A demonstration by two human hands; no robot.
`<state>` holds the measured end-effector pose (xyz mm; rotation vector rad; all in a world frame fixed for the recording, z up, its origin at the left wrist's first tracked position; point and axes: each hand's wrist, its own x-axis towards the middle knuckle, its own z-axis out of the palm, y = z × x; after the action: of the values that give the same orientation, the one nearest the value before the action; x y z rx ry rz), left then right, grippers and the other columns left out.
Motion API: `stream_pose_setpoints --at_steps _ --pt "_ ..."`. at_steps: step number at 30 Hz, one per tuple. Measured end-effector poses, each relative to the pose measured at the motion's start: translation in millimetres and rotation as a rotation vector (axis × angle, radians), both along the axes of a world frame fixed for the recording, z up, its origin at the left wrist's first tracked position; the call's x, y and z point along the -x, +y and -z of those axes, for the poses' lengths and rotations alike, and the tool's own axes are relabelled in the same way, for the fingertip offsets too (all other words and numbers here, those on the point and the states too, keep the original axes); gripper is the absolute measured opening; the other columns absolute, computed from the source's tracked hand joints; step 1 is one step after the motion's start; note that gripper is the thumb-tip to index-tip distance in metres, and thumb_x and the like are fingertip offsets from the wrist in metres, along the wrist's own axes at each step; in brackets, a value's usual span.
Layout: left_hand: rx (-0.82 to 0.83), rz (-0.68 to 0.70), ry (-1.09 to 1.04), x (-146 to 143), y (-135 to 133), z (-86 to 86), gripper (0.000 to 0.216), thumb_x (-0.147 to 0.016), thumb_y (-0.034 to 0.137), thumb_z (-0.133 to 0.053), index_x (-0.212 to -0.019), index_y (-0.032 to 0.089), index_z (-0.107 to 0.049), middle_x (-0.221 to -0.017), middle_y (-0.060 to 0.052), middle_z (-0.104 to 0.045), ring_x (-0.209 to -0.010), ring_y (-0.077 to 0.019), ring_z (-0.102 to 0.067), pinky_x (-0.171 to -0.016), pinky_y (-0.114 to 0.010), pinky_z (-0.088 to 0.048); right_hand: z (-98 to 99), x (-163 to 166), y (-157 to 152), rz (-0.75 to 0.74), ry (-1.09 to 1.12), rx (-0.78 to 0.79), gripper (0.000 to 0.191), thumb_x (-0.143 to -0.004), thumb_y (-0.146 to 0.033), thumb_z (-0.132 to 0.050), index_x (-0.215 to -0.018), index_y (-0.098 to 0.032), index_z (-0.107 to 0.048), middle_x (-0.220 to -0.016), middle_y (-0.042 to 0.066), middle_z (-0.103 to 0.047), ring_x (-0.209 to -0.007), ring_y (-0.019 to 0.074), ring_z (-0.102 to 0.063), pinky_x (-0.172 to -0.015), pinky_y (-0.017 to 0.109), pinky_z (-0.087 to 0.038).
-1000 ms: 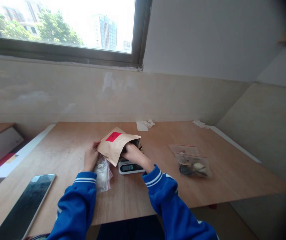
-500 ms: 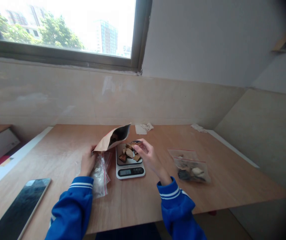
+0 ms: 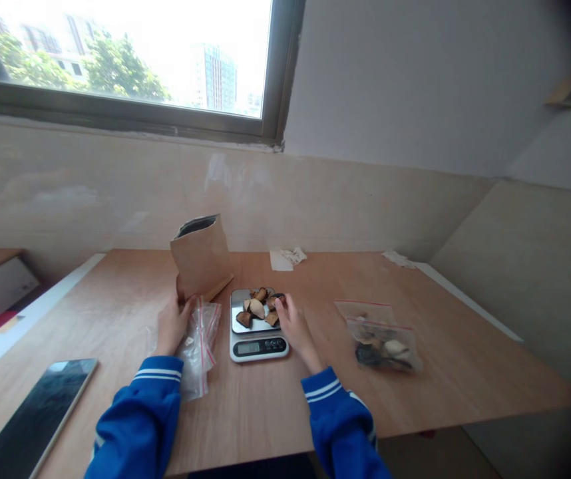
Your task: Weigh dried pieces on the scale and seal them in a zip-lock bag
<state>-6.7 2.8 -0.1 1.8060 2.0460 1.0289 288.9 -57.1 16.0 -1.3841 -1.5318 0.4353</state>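
Observation:
My left hand (image 3: 173, 324) grips the bottom of a brown paper pouch (image 3: 200, 257), which stands upright with its open mouth up. Under that hand lies a clear zip bag (image 3: 196, 346). A small digital kitchen scale (image 3: 256, 326) sits in the middle of the wooden table (image 3: 285, 406), with several brown and pale dried pieces (image 3: 260, 305) on its platform. My right hand (image 3: 293, 326) rests at the scale's right edge, fingertips touching the pieces; whether it holds one I cannot tell.
A clear zip bag with dark and pale pieces (image 3: 382, 339) lies to the right, partly over an empty zip bag (image 3: 363, 309). A phone (image 3: 36, 416) lies at the near left. Crumpled paper scraps (image 3: 288, 256) sit by the back wall.
The pouch went from lying tipped over the scale to standing upright at the left. My right hand came out of it, left pieces on the scale, and lowered to the scale's right edge.

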Motion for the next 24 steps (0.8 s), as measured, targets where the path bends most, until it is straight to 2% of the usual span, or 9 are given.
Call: stream_pose_setpoints --at_steps 3,6,8,11,13,15,19,24 --pt "0.001 -0.005 0.029 -1 0 -0.1 0.054 -0.087 0.057 -0.037 -0.116 0.016 -0.055 -0.105 -0.015 -0.068 -0.097 -0.0291 -0.064 -0.079 -0.035 -0.046 9.5 -7 4 0.212 -0.106 -0.055 0.033 -0.094 -0.043 -0.033 -0.089 -0.019 -0.054 -0.09 0.012 -0.067 -0.091 0.0259 -0.061 -0.088 0.044 -0.04" --pt "0.004 -0.012 0.056 -2 0 -0.9 0.054 -0.087 0.057 -0.036 -0.117 0.016 -0.054 -0.102 -0.014 -0.069 -0.093 -0.0292 -0.065 -0.077 -0.035 -0.046 18.7 -15 6 0.335 -0.057 -0.073 0.035 -0.094 -0.044 -0.033 -0.091 -0.017 -0.055 -0.09 0.013 -0.067 -0.091 0.0264 -0.06 -0.089 0.045 -0.039" --pt "0.002 -0.014 0.073 -2 -1 -1.4 0.055 -0.087 0.057 -0.036 -0.118 0.016 -0.054 -0.099 -0.014 -0.069 -0.092 -0.0291 -0.066 -0.076 -0.035 -0.046 24.4 -18 8 0.289 0.024 -0.083 0.036 -0.093 -0.046 -0.036 -0.095 -0.017 -0.057 -0.095 0.013 -0.066 -0.095 0.0254 -0.06 -0.089 0.043 -0.041" --pt "-0.014 -0.008 0.091 -2 -1 -1.8 0.054 -0.087 0.056 -0.035 -0.118 0.016 -0.055 -0.098 -0.014 -0.069 -0.091 -0.0291 -0.066 -0.075 -0.035 -0.047 30.2 -17 11 0.141 0.194 -0.078 0.038 -0.089 -0.047 -0.043 -0.11 -0.017 -0.054 -0.102 0.012 -0.065 -0.096 0.0223 -0.06 -0.084 0.037 -0.045" --pt "-0.021 -0.012 0.101 -3 -1 -2.0 0.054 -0.087 0.056 -0.035 -0.115 0.016 -0.056 -0.098 -0.014 -0.069 -0.09 -0.029 -0.066 -0.073 -0.035 -0.047 31.2 -14 15 0.067 0.311 -0.055 0.043 -0.087 -0.045 -0.049 -0.119 -0.017 -0.046 -0.096 0.009 -0.067 -0.088 0.0199 -0.063 -0.078 0.034 -0.048" --pt "-0.02 -0.015 0.113 -3 -2 -2.3 0.053 -0.087 0.056 -0.035 -0.114 0.016 -0.056 -0.098 -0.014 -0.069 -0.089 -0.0287 -0.066 -0.072 -0.035 -0.047 30.1 -10 19 0.022 0.378 -0.033 0.041 -0.085 -0.044 -0.053 -0.115 -0.018 -0.043 -0.087 0.005 -0.067 -0.079 0.0183 -0.063 -0.072 0.032 -0.048" --pt "-0.015 -0.019 0.132 -4 -2 -3.4 0.052 -0.088 0.055 -0.034 -0.113 0.015 -0.056 -0.097 -0.015 -0.069 -0.089 -0.0284 -0.066 -0.073 -0.035 -0.047 24.0 -8 27 0.042 0.269 -0.005 0.029 -0.082 -0.047 -0.057 -0.09 -0.02 -0.051 -0.082 0.004 -0.063 -0.077 0.0182 -0.06 -0.072 0.031 -0.046" --pt "-0.011 0.0 0.126 -4 -3 -4.2 0.053 -0.088 0.056 -0.032 -0.112 0.015 -0.055 -0.099 -0.015 -0.068 -0.091 -0.0291 -0.065 -0.075 -0.036 -0.045 20.3 -8 28 0.146 -0.046 0.009 0.029 -0.081 -0.049 -0.058 -0.077 -0.021 -0.061 -0.088 0.006 -0.06 -0.091 0.0233 -0.052 -0.085 0.039 -0.038"
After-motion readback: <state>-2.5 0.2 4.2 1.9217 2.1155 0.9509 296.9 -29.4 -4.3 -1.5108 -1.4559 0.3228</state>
